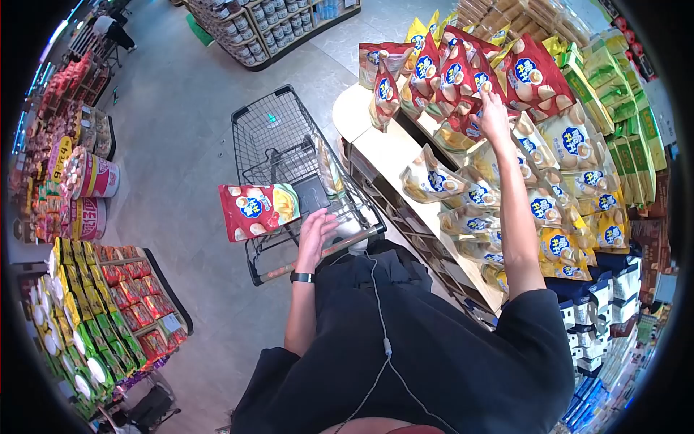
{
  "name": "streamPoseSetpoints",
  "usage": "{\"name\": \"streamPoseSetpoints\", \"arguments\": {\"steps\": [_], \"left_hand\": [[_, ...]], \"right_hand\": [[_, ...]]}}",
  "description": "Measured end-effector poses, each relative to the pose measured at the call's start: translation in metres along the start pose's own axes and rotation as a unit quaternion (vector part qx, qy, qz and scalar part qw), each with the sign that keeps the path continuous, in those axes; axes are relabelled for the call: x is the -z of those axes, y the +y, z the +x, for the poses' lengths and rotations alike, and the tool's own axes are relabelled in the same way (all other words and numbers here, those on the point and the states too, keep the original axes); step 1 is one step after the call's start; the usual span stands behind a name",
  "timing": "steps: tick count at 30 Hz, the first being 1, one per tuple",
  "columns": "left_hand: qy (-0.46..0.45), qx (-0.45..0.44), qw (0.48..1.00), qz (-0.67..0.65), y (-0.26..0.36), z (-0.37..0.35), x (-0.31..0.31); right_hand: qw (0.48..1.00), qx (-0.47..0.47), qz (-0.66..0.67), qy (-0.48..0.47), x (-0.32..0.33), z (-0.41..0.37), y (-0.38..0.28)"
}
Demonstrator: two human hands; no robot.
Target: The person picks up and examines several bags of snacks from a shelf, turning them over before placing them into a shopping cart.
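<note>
My left hand (316, 233), with a black band at the wrist, is raised over the handle end of the shopping cart (264, 119), its fingers apart and nothing in them. Just left of it, a red snack bag (253, 210) with a blue logo lies at the cart's edge. A paler bag (330, 170) stands inside the cart along its right side. Over on the display, my right hand (494, 116) reaches among the red snack bags (454, 76). Its thumb and fingers are apart and at a red bag's surface; a firm grip does not show.
The display stand (354, 112) holds rows of cream and yellow bags (575, 145), with green packs (636, 155) beyond. Shelves of jars (267, 25) stand ahead. On the left are a rack of colourful packets (137, 289) and pink tubs (97, 177). A person (114, 30) is far off at upper left.
</note>
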State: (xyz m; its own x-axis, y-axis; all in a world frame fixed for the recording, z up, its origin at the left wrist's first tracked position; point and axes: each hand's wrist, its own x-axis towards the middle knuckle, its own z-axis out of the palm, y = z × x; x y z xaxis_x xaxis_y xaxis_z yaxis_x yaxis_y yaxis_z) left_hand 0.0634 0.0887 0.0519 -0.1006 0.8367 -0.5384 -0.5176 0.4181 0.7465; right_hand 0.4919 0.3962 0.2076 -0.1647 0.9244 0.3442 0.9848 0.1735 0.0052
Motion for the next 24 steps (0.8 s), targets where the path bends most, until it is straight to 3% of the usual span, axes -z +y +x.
{"name": "streamPoseSetpoints", "arguments": {"steps": [4,7,8,11,13,19,24], "left_hand": [[0.02,-0.01,1.0,-0.01,-0.003,-0.003,0.005],[0.037,-0.014,0.999,-0.025,-0.005,-0.005,0.013],[0.042,-0.014,0.999,-0.022,-0.005,-0.005,0.015],[0.049,-0.007,0.999,-0.009,-0.01,-0.001,0.02],[0.048,-0.002,0.999,0.004,-0.007,0.003,0.018],[0.023,-0.02,0.997,0.077,0.002,0.012,-0.004],[-0.032,-0.046,0.997,0.051,0.021,0.014,-0.035]], "right_hand": [[0.997,0.008,-0.039,0.06,0.002,-0.006,-0.017],[0.998,-0.051,-0.023,-0.036,0.01,-0.01,-0.032],[0.999,-0.01,-0.04,0.029,-0.008,-0.015,-0.023],[0.993,0.041,-0.028,0.108,0.0,-0.028,-0.047],[0.996,0.05,0.002,0.069,0.005,-0.032,-0.059],[0.982,0.111,0.081,0.132,-0.006,-0.034,-0.084],[0.951,0.187,0.15,0.195,0.013,-0.03,-0.109]]}}
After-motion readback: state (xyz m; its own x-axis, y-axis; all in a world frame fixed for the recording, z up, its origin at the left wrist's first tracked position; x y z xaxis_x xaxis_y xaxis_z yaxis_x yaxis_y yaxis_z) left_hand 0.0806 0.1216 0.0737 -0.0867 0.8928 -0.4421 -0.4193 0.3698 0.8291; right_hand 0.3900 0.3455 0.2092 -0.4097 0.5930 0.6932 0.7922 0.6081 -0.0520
